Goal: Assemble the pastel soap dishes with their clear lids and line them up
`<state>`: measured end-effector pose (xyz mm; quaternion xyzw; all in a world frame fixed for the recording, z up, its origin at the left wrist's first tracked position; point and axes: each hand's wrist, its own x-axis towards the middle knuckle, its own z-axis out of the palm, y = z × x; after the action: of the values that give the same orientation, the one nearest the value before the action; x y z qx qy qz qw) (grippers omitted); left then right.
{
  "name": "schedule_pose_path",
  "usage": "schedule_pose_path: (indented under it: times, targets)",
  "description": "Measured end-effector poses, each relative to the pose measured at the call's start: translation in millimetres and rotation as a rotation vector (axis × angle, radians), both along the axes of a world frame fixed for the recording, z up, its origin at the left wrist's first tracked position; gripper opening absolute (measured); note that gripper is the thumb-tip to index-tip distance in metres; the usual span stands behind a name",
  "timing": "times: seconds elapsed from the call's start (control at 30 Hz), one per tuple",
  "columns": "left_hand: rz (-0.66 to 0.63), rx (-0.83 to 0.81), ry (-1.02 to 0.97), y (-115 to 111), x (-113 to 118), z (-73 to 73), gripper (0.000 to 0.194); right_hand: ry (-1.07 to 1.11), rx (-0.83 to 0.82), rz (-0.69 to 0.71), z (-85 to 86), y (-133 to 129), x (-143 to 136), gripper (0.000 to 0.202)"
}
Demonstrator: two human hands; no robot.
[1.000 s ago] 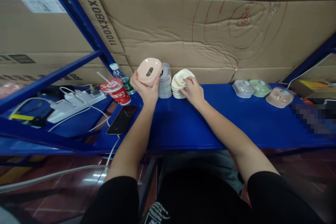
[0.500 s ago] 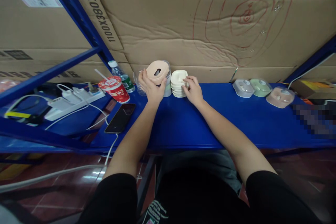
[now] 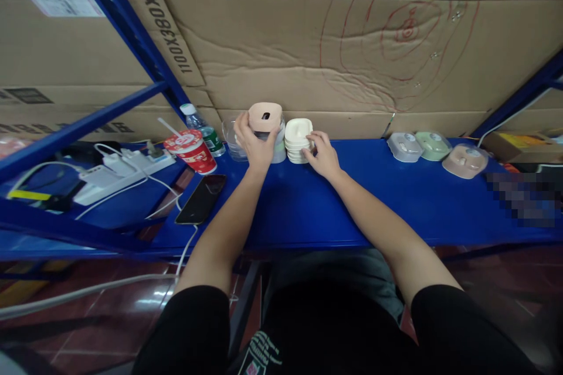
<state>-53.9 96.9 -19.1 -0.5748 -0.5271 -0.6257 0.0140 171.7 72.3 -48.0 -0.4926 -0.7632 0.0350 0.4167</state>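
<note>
From my station I see a black top [image 3: 334,328] with short, loose sleeves [image 3: 187,322] ending above the elbows. Pale lettering [image 3: 271,344] and a small outlined emblem [image 3: 251,368], touched with pink, mark its front. Below the front edge of the blue table [image 3: 303,220] I make out greyish trousers [image 3: 373,274]. Left hand [image 3: 257,146] and right hand [image 3: 324,157] are bare.

One peach piece [image 3: 258,124], perhaps five cream pieces [image 3: 298,143], three domed cases [image 3: 433,145], one cup [image 3: 197,158]

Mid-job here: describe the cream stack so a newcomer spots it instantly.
Find the blue tabletop in front of the cardboard wall. Just left of the right hand stands the cream stack. Its several piled layers differ from the slotted peach piece to its left.
</note>
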Motion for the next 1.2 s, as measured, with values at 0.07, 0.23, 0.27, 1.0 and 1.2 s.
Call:
schedule_pose_path:
  times: [0.07, 0.23, 0.27, 1.0, 1.2]
  targets:
    - [0.005, -0.012, 0.014, 3.1, 1.5, -0.4, 0.086, -0.003, 0.005, 0.004, -0.5, 0.0, 0.8, 0.047]
    - [-0.044, -0.034, 0.059, 2.3, 0.0, -3.7, 0.089, -0.034, 0.036, 0.001, -2.8, -0.4, 1.5, 0.054]
    - [-0.056, -0.039, 0.068, 0.9, -0.7, -4.3, 0.090, -0.038, 0.039, 0.001, -3.0, -0.9, 1.6, 0.056]
    - [-0.231, 0.141, 0.302, -51.2, 31.9, -5.2, 0.066, -0.488, -0.475, -0.810, 8.0, -29.1, 221.6, 0.093]
    - [-0.274, 0.142, 0.318, -48.6, 29.8, -7.3, 0.067, -0.564, -0.358, -0.651, 24.2, -37.4, 197.8, 0.062]
